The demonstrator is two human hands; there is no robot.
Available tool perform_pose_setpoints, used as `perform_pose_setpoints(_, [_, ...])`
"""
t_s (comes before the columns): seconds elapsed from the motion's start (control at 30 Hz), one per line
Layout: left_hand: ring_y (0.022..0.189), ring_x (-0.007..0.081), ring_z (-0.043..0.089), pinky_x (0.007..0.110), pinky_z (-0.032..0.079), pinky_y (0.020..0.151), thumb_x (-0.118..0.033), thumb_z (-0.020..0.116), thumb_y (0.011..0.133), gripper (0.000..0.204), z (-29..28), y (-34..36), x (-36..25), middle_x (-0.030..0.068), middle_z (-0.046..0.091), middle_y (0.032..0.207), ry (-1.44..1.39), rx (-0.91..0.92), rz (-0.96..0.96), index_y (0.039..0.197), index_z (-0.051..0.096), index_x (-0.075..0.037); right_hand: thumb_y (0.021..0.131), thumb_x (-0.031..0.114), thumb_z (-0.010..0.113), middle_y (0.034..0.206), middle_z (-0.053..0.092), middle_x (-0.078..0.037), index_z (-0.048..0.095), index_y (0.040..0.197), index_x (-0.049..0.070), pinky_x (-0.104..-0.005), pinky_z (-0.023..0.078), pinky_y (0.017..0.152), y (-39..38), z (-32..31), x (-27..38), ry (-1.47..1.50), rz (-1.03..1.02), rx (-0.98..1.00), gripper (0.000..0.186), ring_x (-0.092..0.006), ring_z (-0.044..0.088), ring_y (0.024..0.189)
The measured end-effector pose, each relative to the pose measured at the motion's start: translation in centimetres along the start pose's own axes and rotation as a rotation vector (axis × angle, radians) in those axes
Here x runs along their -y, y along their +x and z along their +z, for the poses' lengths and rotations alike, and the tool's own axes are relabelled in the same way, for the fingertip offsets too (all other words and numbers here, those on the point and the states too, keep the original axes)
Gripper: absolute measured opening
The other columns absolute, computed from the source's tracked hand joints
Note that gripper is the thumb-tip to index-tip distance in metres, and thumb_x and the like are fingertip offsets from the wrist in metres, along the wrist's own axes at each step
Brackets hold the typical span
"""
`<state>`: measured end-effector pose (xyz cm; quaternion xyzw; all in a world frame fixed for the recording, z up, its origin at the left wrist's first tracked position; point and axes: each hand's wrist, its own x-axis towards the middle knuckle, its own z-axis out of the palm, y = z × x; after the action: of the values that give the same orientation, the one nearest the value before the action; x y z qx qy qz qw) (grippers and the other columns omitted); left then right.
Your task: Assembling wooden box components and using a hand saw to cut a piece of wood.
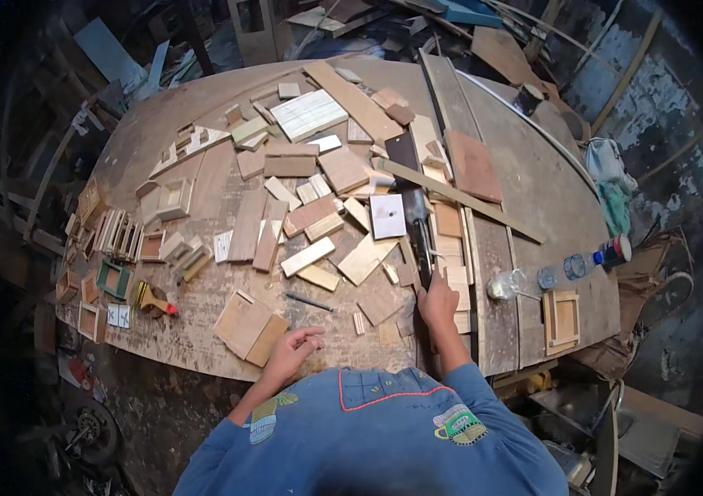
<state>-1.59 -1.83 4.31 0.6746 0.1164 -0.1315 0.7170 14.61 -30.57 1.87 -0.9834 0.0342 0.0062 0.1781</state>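
My right hand (440,304) is closed at the near end of a long dark tool (419,236), which lies lengthwise among the wood offcuts; its exact kind is unclear. A white square piece with a dark dot (388,217) lies beside the tool. My left hand (292,352) is held near the table's front edge, fingers loosely bent and apart, with nothing in it. Next to it rests a square wooden panel (243,321) with a narrower brown board (268,340) along its side. A dark pencil-like stick (309,302) lies just beyond.
Wood blocks and boards cover the worktable (202,347). Small wooden boxes (173,198) and a paintbrush (154,302) are at left. A long strip (467,201) crosses the offcuts. At right are a clear plastic container (506,285), a bottle (576,265) and a wooden frame (563,321).
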Motion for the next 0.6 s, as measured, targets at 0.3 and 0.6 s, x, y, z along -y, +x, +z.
perform_pose_setpoints(0.3, [0.082,0.0066,0.059,0.021,0.046,0.074,-0.011,0.059,0.09,0.028,2.6,3.1,-2.5,0.0016,0.064,0.09,0.09,0.094,0.011,0.116,0.06,-0.001,0.081,0.021,0.058,0.086,0.063,-0.027,0.055,0.111,0.006,-0.0506,0.047,0.074,8.8,0.3,-2.5,0.452,-0.02,-0.175,0.033,-0.0457,0.06,0.084])
perform_pose_setpoints(0.6, [0.077,0.0048,0.056,0.019,0.045,0.07,-0.008,0.058,0.09,0.027,1.3,2.6,-1.3,-0.0011,0.062,0.086,-0.031,0.025,-0.057,0.117,0.06,-0.001,0.081,0.022,0.06,0.107,0.059,-0.022,0.059,0.107,0.003,-0.046,0.045,0.085,16.4,-2.1,-0.3,-0.064,-0.032,-0.533,0.033,-0.039,0.054,0.102])
